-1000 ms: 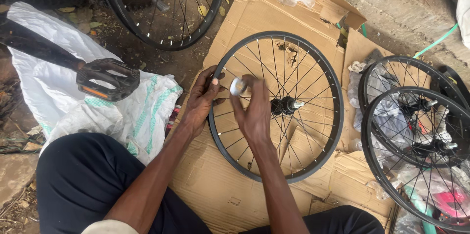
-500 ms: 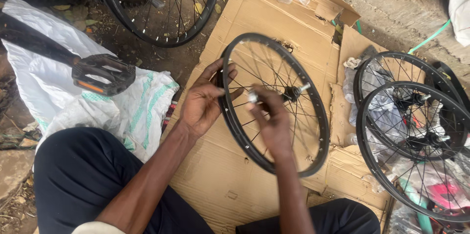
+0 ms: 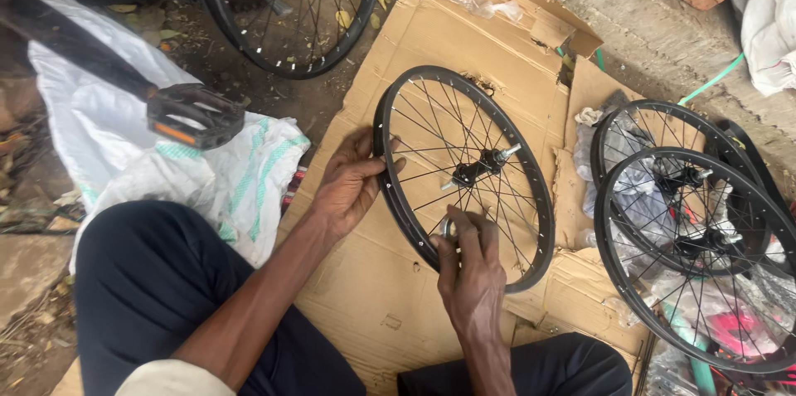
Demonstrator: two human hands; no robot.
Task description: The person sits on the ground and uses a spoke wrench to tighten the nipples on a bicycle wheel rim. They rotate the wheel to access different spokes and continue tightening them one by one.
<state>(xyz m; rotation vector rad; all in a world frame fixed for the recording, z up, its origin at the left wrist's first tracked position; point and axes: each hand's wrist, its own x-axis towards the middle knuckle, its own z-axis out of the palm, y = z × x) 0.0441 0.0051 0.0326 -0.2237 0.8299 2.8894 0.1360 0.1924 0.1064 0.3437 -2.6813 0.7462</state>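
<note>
A black spoked bicycle wheel (image 3: 531, 189) stands tilted on its edge over flattened cardboard (image 3: 464, 39), its hub and axle (image 3: 479, 165) pointing up to the right. My left hand (image 3: 348, 184) grips the rim on its left side. My right hand (image 3: 468, 267) is at the lower rim, its fingers closed on a small round metal tool (image 3: 448, 228) set against the spokes there.
Two more black wheels (image 3: 692, 238) lie stacked at the right over plastic wrapping. A bicycle's wheel (image 3: 290, 6) and black pedal (image 3: 195, 114) are at upper left, above a white woven sack (image 3: 224, 180). A stone kerb (image 3: 663, 23) runs along the top right.
The wheel has tipped from lying flat to standing on edge. My right hand moved from the hub area down to the lower rim. My left hand stayed on the rim.
</note>
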